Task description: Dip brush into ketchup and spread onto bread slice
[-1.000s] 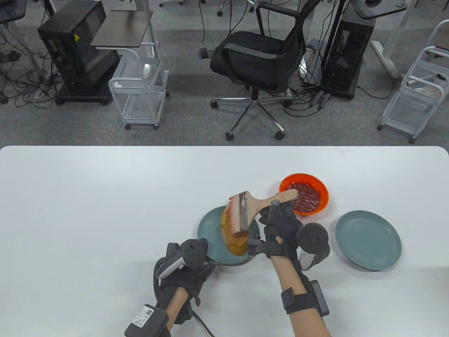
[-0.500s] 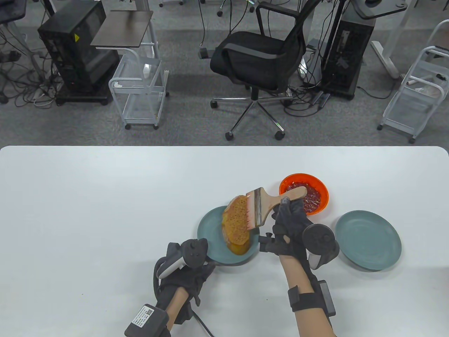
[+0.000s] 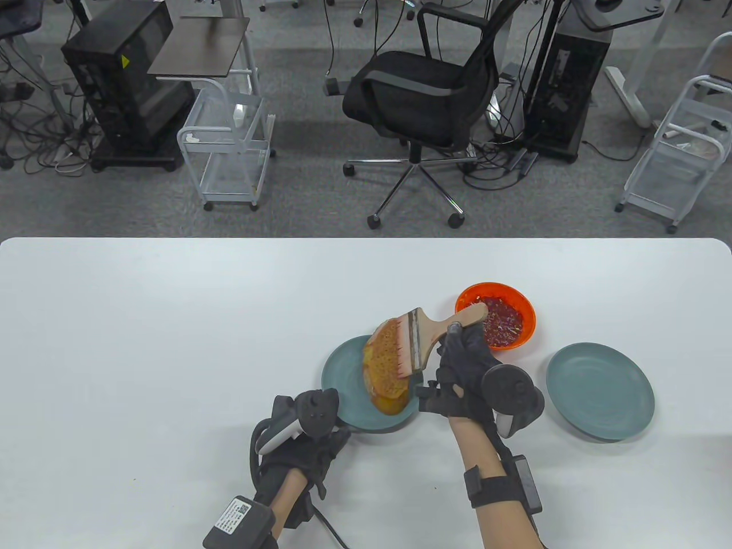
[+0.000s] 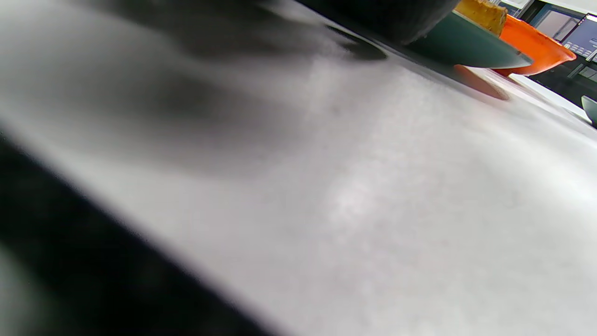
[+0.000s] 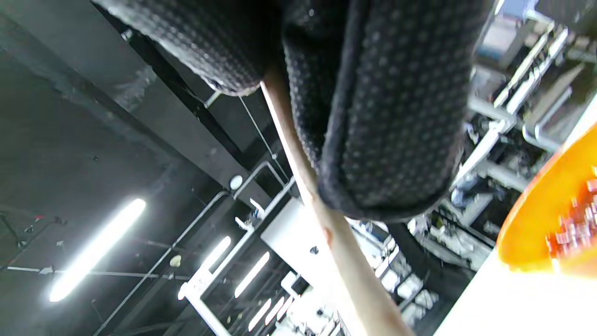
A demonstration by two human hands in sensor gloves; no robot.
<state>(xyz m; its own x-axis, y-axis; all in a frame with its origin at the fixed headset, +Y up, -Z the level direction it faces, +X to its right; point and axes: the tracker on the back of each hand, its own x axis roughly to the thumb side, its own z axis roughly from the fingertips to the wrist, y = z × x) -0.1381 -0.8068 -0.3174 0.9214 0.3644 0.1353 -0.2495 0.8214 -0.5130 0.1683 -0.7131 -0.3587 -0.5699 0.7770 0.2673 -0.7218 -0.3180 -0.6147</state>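
Gripping the wide wooden-handled paint-style brush (image 3: 420, 338) by its handle, with the black-gloved right hand (image 3: 463, 377) and fingers wrapped tight round the wood — confirmed in the right wrist view, where dotted glove fingertips (image 5: 392, 140) clamp the pale handle (image 5: 322, 224). Held with bristles angled down and to the left, pressed against the right edge of the golden-brown toasted bread slice (image 3: 386, 366), presumably so the reddened bristle tips drag sauce across the crust face rather than dabbing it. Bread lying on the teal round plate (image 3: 343, 380), seemingly propped up at its far end and not flat; hard to tell what lifts it. Plate likely there to catch drips and keep the white table (image 3: 171, 343) clean.

Resting low at the near-left rim of that plate: the black-gloved left hand (image 3: 306, 446), probably steadying the dish against the push of the strokes. Fingers hidden beneath the tracker and blurred in the left wrist view, so spread or curled cannot be told — contact with the rim looks likely but is unconfirmed.

Parked just beyond the brush handle, within short reach for re-dipping: the orange round bowl of chunky red ketchup (image 3: 496, 323). Sitting apart to the right, a second teal plate (image 3: 600, 390), bare.

Judged mid-spread, with much of the slice looking uncoated.
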